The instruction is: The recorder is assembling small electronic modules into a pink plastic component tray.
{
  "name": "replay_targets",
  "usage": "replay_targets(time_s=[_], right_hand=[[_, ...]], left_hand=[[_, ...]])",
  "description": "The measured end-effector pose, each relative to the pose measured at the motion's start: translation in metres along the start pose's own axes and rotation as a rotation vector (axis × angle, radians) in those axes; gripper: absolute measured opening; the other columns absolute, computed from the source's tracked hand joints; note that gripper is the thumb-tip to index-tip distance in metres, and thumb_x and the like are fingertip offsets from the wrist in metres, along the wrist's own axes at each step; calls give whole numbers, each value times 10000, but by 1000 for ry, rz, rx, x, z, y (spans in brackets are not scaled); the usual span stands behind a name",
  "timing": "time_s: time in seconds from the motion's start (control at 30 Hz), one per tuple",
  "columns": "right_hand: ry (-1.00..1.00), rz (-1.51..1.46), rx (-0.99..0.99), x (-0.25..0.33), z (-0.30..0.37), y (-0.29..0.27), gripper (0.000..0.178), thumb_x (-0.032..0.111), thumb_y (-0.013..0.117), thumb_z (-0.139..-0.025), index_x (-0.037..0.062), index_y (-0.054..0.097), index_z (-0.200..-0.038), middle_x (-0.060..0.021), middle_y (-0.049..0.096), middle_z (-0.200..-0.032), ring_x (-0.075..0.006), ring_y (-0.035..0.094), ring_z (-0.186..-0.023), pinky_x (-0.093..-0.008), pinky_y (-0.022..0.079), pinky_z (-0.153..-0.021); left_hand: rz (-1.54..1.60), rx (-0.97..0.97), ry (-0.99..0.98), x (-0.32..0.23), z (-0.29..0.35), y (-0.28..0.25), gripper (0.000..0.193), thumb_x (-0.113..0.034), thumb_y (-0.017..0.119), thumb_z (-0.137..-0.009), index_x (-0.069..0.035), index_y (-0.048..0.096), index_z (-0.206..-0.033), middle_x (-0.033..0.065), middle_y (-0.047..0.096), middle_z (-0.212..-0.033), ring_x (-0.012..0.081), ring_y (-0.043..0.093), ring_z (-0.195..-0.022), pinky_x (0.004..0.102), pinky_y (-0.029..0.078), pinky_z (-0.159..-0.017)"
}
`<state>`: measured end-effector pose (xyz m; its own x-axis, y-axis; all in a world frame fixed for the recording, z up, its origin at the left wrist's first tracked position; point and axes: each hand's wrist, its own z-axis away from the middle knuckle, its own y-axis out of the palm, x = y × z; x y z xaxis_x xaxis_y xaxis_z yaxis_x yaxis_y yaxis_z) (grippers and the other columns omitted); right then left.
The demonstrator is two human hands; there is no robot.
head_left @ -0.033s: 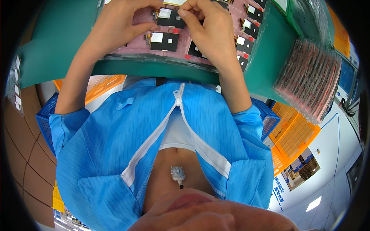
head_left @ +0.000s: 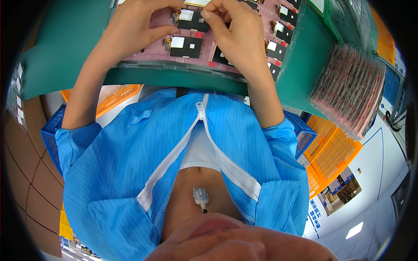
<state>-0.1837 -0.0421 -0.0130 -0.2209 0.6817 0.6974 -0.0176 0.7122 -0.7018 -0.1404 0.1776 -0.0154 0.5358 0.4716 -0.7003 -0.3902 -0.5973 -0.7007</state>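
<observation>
A clear plastic tray with pink lining holds several flat black panels, each with a white patch and a small gold-brown flex tail. My left hand lies at the left side of one panel, thumb and forefinger apart around its flex-tail end. At that panel's upper right corner, the thumb and fingers of my right hand are pinched together; what they grip, if anything, is hidden. Just below, nearer to me, lies another black panel. My right hand partly covers a further panel.
The tray rests on a green work surface. To the right stands a stack of clear trays. Orange baskets and blue baskets are below table level on both sides. More white-patched pieces show at the far left rim.
</observation>
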Motion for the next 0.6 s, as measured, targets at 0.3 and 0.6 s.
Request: replay_targets(time_s=[0.3, 0.6], right_hand=[[-67, 55, -23, -3, 1, 5, 87, 80, 709, -872, 39, 638, -902, -142, 641, -797, -343, 597, -776, -453, 458, -741], [-451, 241, -282, -25, 7, 23, 185, 90, 761, -815, 57, 634, -945, -117, 643, -924, -335, 589, -892, -448, 454, -785]], left_hand=[[852, -481, 676, 47, -18, 57, 419, -23, 846, -658, 2, 701, -1050, 135, 657, -1076, 337, 635, -1008, 396, 528, -861], [153, -28, -22, 6, -1, 5, 412, -30, 847, -656, -4, 696, -1039, 137, 654, -1073, 338, 635, -1010, 396, 531, -854]])
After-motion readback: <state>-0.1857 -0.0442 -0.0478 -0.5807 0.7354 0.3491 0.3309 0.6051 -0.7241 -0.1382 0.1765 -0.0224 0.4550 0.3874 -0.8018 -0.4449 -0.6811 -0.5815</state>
